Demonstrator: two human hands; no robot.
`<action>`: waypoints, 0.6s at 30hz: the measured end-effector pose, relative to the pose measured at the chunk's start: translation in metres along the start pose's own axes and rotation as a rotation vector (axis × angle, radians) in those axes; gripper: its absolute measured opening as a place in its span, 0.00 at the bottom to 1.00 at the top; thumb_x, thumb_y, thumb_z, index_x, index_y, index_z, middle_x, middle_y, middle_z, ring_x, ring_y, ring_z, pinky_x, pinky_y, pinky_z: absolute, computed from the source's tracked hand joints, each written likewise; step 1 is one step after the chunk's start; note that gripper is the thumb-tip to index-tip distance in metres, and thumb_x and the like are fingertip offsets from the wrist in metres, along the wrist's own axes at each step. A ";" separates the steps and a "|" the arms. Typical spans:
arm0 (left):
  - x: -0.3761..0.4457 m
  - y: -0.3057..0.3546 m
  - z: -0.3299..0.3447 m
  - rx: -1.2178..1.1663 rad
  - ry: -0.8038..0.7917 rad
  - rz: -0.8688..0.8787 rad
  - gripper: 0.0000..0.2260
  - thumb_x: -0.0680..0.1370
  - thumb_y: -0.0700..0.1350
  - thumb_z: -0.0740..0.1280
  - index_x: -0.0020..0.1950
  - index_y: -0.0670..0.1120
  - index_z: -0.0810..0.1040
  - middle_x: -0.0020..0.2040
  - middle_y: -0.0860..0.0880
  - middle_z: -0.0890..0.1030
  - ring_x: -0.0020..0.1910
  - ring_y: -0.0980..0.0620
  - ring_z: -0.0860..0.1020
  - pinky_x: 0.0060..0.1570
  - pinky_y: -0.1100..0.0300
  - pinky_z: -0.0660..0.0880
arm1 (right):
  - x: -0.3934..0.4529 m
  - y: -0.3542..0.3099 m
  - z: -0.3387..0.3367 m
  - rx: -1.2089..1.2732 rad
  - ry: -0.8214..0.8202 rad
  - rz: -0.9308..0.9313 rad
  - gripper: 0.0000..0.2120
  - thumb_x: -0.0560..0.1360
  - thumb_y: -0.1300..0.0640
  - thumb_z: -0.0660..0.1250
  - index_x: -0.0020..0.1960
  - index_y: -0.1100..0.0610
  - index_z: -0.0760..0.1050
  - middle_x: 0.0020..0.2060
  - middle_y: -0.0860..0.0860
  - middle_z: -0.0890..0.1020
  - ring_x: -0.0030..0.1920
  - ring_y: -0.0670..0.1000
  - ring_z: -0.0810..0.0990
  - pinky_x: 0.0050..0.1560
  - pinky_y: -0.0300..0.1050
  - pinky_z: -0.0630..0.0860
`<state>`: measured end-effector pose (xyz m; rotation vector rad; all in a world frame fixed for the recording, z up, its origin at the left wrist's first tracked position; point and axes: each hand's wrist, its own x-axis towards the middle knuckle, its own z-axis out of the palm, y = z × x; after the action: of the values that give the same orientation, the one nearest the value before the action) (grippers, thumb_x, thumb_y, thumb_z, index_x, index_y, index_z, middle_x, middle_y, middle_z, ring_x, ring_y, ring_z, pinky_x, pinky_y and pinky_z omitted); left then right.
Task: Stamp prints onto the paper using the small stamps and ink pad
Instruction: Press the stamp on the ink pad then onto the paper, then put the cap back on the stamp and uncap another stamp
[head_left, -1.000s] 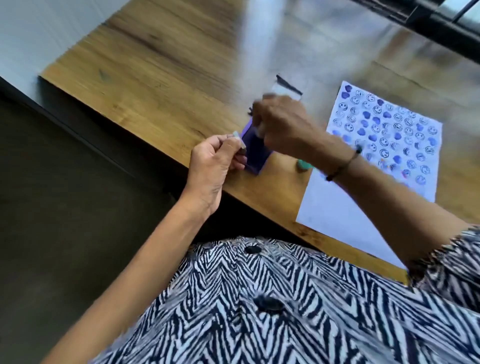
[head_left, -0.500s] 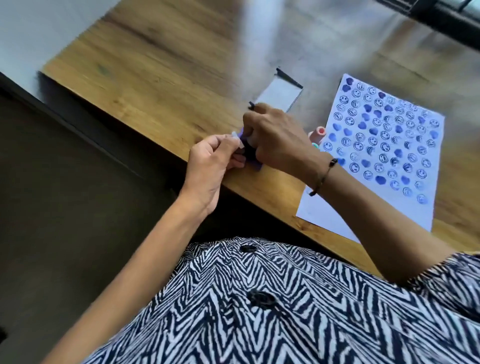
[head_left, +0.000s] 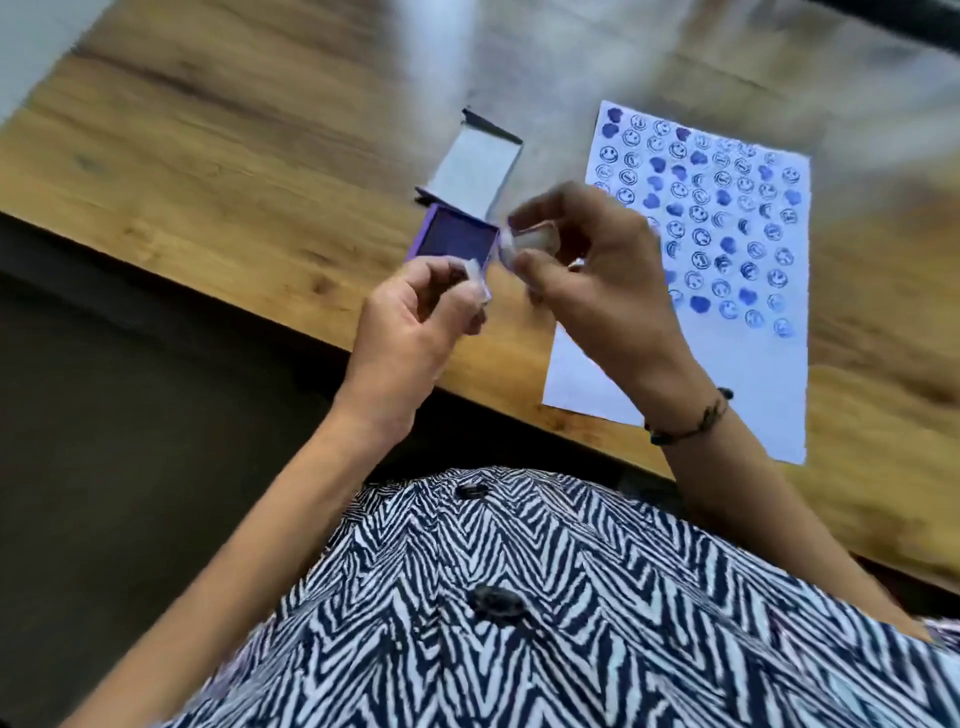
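Observation:
A purple ink pad (head_left: 456, 239) lies open near the table's front edge, its pale lid (head_left: 475, 169) flipped back behind it. My right hand (head_left: 587, 270) hovers just right of the pad, pinching a small whitish stamp (head_left: 524, 244) between thumb and fingers. My left hand (head_left: 415, 317) is raised in front of the pad and pinches a small clear piece (head_left: 478, 280), perhaps a stamp cap. The white paper (head_left: 727, 332) lies to the right, its upper part covered with several blue smiley and heart prints. The frame is motion-blurred.
The wooden table (head_left: 234, 171) runs diagonally; its front edge passes just under my left hand, with dark floor beyond it. A bracelet (head_left: 691, 421) circles my right wrist. My zebra-patterned shirt fills the bottom of the view.
My right hand has lifted off the ink pad and moved right with the stamp, uncovering the pad. My left hand has risen slightly, still pinching the clear piece.

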<state>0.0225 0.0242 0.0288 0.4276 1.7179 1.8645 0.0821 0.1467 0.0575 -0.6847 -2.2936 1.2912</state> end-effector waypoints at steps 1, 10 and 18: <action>-0.002 0.000 0.010 0.064 -0.111 0.023 0.04 0.70 0.42 0.64 0.43 0.47 0.75 0.36 0.49 0.78 0.35 0.54 0.75 0.40 0.66 0.74 | -0.006 0.007 -0.011 0.064 0.039 0.074 0.05 0.69 0.63 0.69 0.44 0.57 0.77 0.33 0.46 0.79 0.32 0.44 0.75 0.35 0.43 0.75; 0.005 -0.019 0.075 0.935 -0.473 0.579 0.09 0.71 0.42 0.66 0.48 0.38 0.75 0.41 0.37 0.80 0.41 0.40 0.78 0.43 0.52 0.68 | -0.034 0.062 -0.066 -0.280 0.193 0.252 0.06 0.69 0.66 0.67 0.46 0.61 0.78 0.38 0.50 0.77 0.46 0.56 0.78 0.48 0.44 0.74; 0.007 -0.023 0.074 1.060 -0.483 0.630 0.11 0.72 0.47 0.62 0.47 0.39 0.74 0.36 0.38 0.81 0.36 0.38 0.78 0.33 0.49 0.72 | -0.028 0.062 -0.056 -0.657 0.101 0.125 0.07 0.73 0.63 0.61 0.50 0.61 0.75 0.48 0.62 0.76 0.44 0.64 0.77 0.43 0.56 0.75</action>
<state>0.0643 0.0881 0.0144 1.8136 2.2040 0.8355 0.1501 0.1947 0.0276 -1.0838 -2.6196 0.5020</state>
